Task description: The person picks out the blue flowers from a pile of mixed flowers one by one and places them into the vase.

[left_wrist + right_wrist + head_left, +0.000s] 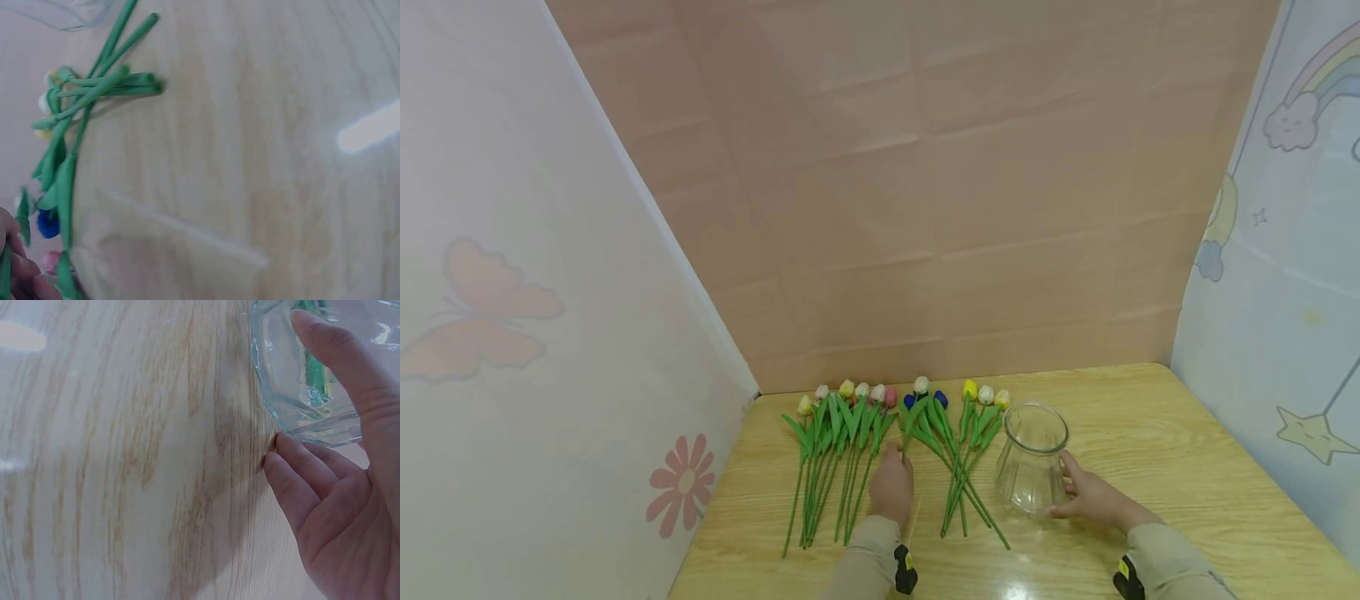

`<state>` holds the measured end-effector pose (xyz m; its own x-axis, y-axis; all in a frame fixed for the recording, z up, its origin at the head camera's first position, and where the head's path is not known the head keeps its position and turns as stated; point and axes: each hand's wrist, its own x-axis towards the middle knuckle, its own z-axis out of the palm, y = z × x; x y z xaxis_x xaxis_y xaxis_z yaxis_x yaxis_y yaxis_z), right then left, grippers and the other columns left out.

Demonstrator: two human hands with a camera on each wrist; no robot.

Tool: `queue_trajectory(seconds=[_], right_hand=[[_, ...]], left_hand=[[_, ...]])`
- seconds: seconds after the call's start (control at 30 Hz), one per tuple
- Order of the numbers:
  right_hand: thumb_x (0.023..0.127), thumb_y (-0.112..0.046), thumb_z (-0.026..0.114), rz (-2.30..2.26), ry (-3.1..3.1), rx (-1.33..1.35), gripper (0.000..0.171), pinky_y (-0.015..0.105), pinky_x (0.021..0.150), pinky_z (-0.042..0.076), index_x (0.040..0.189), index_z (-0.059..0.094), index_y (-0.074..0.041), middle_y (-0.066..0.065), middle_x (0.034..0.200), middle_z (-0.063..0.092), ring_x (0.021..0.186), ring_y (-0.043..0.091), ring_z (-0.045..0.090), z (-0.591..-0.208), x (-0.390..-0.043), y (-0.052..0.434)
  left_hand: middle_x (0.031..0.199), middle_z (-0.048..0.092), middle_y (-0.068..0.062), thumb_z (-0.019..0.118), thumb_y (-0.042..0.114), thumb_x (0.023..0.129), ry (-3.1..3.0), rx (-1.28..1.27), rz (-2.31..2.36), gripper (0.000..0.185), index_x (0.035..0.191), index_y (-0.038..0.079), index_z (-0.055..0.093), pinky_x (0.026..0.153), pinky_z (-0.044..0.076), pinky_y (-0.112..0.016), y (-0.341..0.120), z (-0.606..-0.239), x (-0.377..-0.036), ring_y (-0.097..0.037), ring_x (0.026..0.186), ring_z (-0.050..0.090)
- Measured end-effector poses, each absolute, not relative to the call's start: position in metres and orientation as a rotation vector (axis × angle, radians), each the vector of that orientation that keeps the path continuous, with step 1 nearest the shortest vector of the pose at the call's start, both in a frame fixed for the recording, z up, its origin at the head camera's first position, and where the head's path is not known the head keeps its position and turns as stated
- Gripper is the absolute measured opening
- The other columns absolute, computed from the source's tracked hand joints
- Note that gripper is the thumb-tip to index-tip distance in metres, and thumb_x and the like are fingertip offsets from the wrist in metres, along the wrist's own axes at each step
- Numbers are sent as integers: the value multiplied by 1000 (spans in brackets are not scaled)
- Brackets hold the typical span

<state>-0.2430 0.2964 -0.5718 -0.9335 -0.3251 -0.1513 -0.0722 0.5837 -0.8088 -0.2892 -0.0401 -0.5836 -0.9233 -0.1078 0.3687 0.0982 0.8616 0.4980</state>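
My left hand point(892, 486) pinches the green stem of an artificial tulip point(912, 415) among the flowers lying on the table. In the left wrist view only some of its fingers point(24, 265) show at the lower left edge, by a green stem. A clear glass vase point(1032, 467) stands upright right of the flowers. My right hand point(1093, 497) holds the vase's right side. The right wrist view has its thumb point(350, 362) along the glass, with the other fingers near the base. Blue and white tulips point(921, 385) lie just beyond the left hand.
Pink, white and yellow tulips point(842, 425) lie in a row on the left, stems toward me. More yellow and white tulips point(985, 395), with crossed stems, lie between the left hand and the vase. A brown backdrop point(940, 208) rises behind the wooden table point(1157, 433).
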Motion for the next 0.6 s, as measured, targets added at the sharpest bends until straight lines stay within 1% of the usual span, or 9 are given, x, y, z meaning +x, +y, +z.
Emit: queue_trajectory(seconds=[0.07, 0.13, 0.27, 0.33, 0.4, 0.5, 0.6], right_hand=[[79, -26, 80, -1277, 2532, -335, 120, 60, 93, 45, 148, -12, 9, 52, 137, 22, 116, 63, 45, -572, -243, 296], [80, -26, 80, -1275, 2535, -347, 119, 60, 92, 45, 148, -12, 9, 53, 136, 22, 115, 64, 45, -572, -243, 297], [79, -25, 80, -1289, 2529, -340, 119, 60, 93, 45, 148, -11, 9, 53, 137, 21, 116, 63, 45, -572, -243, 297], [79, -25, 81, -1287, 2529, -342, 119, 60, 93, 45, 148, -10, 10, 53, 136, 21, 116, 63, 45, -572, -243, 297], [78, -25, 81, -1292, 2525, -338, 118, 60, 94, 44, 148, -9, 8, 53, 137, 21, 117, 63, 45, -572, -242, 296], [79, -24, 80, -1288, 2526, -363, 118, 61, 93, 44, 148, -9, 8, 53, 136, 21, 115, 63, 45, -571, -242, 296], [80, -23, 80, -1292, 2524, -378, 117, 61, 92, 45, 148, -10, 8, 54, 135, 21, 114, 64, 45, -570, -242, 296]], left_hand=[[62, 58, -2, 66, 14, 92, -2622, -35, -747, 23, 113, 6, 60, 36, 30, -23, -43, -577, -290, -9, 39, 44], [60, 56, -1, 65, 15, 93, -2620, -67, -792, 27, 118, 6, 59, 37, 29, -22, -47, -569, -291, -8, 39, 42], [58, 54, 2, 62, 20, 96, -2607, -97, -780, 32, 125, 9, 58, 36, 28, -21, -55, -555, -294, -5, 38, 38], [64, 58, 2, 62, 20, 96, -2569, -109, -771, 33, 127, 11, 58, 37, 29, -19, -59, -549, -295, -3, 40, 40], [77, 65, -1, 62, 17, 96, -2485, -146, -767, 32, 127, 11, 59, 40, 32, -19, -64, -544, -297, -3, 45, 44], [94, 68, -5, 63, 16, 95, -2378, -187, -721, 34, 128, 13, 60, 42, 35, -18, -73, -535, -301, -4, 49, 49], [99, 69, -7, 64, 16, 94, -2304, -204, -657, 34, 128, 13, 61, 42, 34, -18, -84, -525, -303, -7, 47, 50]])
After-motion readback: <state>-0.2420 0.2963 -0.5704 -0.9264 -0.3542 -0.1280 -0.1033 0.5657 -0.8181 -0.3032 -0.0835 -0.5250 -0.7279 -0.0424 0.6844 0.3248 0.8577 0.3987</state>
